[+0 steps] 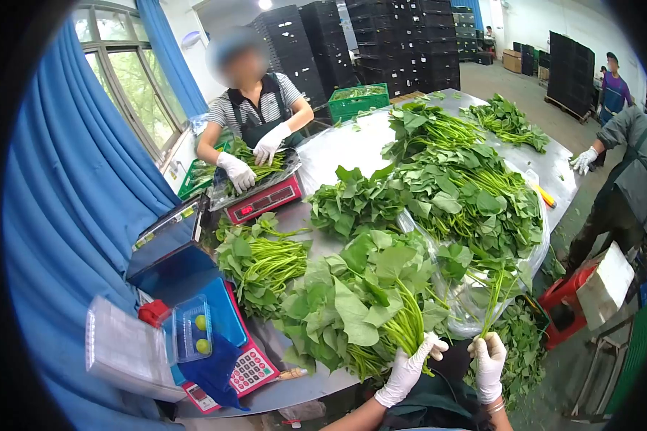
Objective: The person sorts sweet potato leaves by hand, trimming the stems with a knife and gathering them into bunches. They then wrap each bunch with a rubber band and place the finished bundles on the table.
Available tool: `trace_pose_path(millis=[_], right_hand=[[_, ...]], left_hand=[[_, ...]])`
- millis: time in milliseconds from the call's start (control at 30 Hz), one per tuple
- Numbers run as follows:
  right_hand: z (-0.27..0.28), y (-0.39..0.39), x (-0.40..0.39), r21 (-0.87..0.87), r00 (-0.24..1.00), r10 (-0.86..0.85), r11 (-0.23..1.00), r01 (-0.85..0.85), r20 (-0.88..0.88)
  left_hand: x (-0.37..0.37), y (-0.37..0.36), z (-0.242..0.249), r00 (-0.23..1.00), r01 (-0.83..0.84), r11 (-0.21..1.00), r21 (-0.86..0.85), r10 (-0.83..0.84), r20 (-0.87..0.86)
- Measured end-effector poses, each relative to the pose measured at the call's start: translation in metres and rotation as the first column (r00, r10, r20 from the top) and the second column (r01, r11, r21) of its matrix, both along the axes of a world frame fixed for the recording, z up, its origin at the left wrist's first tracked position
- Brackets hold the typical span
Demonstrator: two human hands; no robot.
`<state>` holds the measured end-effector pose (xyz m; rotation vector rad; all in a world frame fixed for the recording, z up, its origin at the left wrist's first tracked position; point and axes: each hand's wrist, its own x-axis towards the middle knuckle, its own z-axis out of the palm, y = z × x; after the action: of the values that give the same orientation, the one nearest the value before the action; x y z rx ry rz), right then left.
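My left hand (pixel 407 372), in a white glove, is closed around the stems of a thick bunch of leafy greens (pixel 407 316) at the table's near edge. In my gloved right hand (pixel 489 368) a few leafy stems (pixel 493 298) stand upright, pinched near their cut ends. The two hands are a short way apart. A large pile of the same greens (pixel 467 201) lies ahead on a clear plastic sheet (pixel 456 320). To the left rests another bundle (pixel 266 262), its stems facing right.
A pink keypad scale (pixel 251 370) with a blue tray and clear plastic boxes (pixel 126 348) stands at the left. Across the table, a co-worker's gloved hands press greens on a red scale (pixel 266 199). Another person (pixel 625 172) bends at the right, near a red stool (pixel 564 302).
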<state>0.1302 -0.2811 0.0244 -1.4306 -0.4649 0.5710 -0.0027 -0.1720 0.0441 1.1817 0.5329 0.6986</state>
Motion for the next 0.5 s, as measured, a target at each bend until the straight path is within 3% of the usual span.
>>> trace_pose_path(millis=[367,500], right_hand=[[0.0,-0.003,-0.001,-0.048,0.999,0.022,0.999,-0.02,0.036],[0.002,-0.003,-0.003,-0.037,0.993,0.034,0.999,-0.03,0.112]], left_hand=[[0.003,-0.001,-0.006,1.0,-0.01,1.0,-0.027,0.01,0.013],[0.003,-0.004,0.006,0.989,-0.066,0.997,0.048,0.071,-0.128]])
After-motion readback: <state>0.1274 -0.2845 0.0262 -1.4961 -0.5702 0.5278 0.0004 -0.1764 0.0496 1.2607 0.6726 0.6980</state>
